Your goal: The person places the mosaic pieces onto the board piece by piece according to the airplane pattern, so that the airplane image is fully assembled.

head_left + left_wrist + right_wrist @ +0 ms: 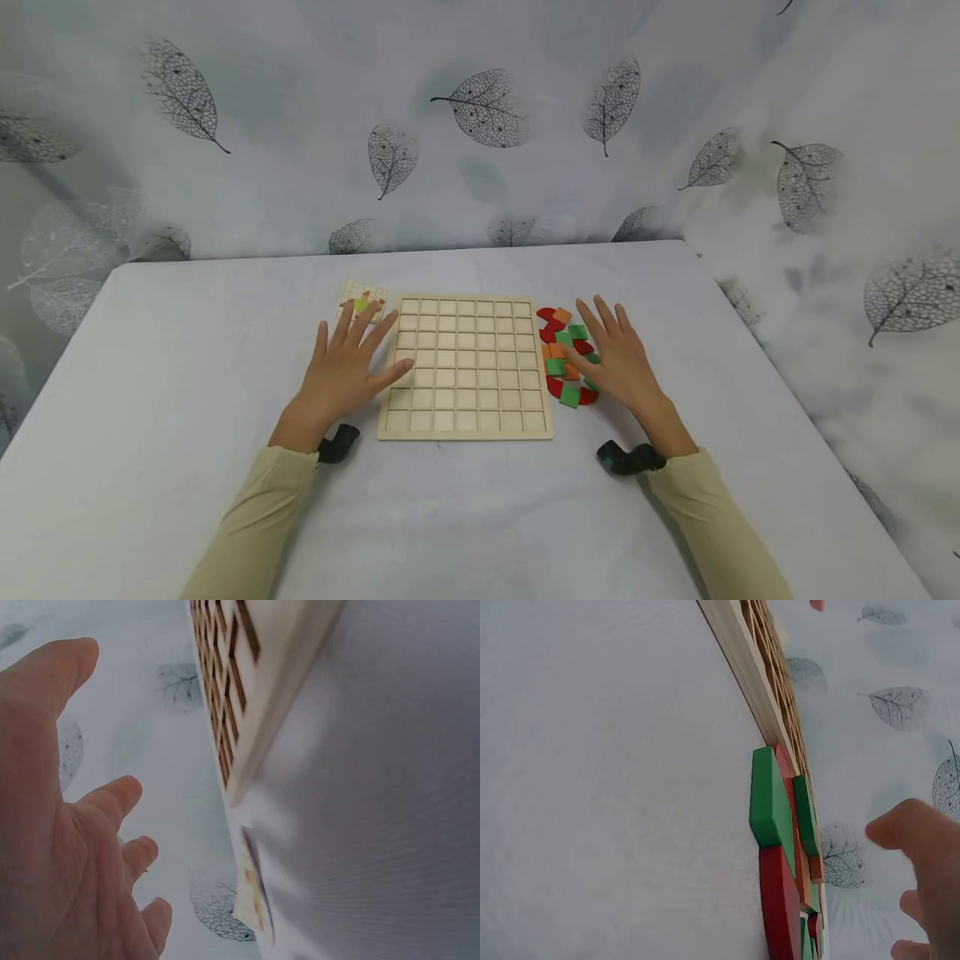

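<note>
A wooden grid board [465,435] with square cells lies flat on the white table. My left hand [341,379] hovers at its left edge, fingers spread and holding nothing. Under those fingertips lies a small pattern card [375,294] with a coloured design on a grid; part of it is hidden. To the board's right is a loose group of red, orange and green pieces, among them a green square [569,397] and a red rounded piece [780,900]. Over this group my right hand [618,367] is spread, holding nothing and covering some pieces.
Both wrists carry black devices, one at the left wrist [339,443] and one at the right [630,458]. A white cloth covers the table [465,517]. Leaf-patterned fabric [480,183] hangs behind it and along the right side.
</note>
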Motion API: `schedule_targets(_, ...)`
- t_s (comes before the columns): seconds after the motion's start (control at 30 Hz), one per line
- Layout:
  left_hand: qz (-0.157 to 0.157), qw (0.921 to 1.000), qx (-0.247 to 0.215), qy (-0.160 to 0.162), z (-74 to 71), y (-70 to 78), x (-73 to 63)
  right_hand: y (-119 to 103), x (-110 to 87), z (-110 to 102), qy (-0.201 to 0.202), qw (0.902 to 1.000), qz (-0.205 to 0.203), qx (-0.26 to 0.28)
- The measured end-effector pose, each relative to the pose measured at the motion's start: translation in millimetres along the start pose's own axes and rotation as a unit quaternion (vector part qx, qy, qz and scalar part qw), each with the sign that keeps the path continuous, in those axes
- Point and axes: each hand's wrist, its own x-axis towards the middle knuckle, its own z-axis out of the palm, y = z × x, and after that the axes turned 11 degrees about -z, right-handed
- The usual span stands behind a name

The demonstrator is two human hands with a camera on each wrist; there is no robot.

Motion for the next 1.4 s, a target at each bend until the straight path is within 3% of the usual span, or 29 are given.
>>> schedule_targets(0.27, 0.025, 0.9987, -0.034, -0.028, 9.2, -10.1, 2.3, 5.1, -4.5, 1.6, 0.026, 0.999, 0.0, 0.036)
schedule_targets(0.37, 0.043, 0.9958, -0.063, -0.051, 10.5, -11.7, 3.5, 5.4, -4.5, -0.2, 0.042, 0.9981, -0.002, 0.046)
schedule_targets(0.57, 0.044, 0.9911, -0.087, -0.091, 10.9, -15.7, 4.0, 6.3, -0.6, -2.9, 0.057, 0.996, 0.012, 0.068)
schedule_targets(1.0, 0.08, 0.9842, -0.118, -0.104, 20.0, -35.4, 4.9, 12.8, -5.1, 5.3, 0.06, 0.9892, 0.016, 0.133)
schedule_targets(1.4, 0.086, 0.9827, -0.124, -0.108, 25.8, -35.8, 8.9, 18.9, -4.7, 10.9, 0.079, 0.989, 0.013, 0.124)
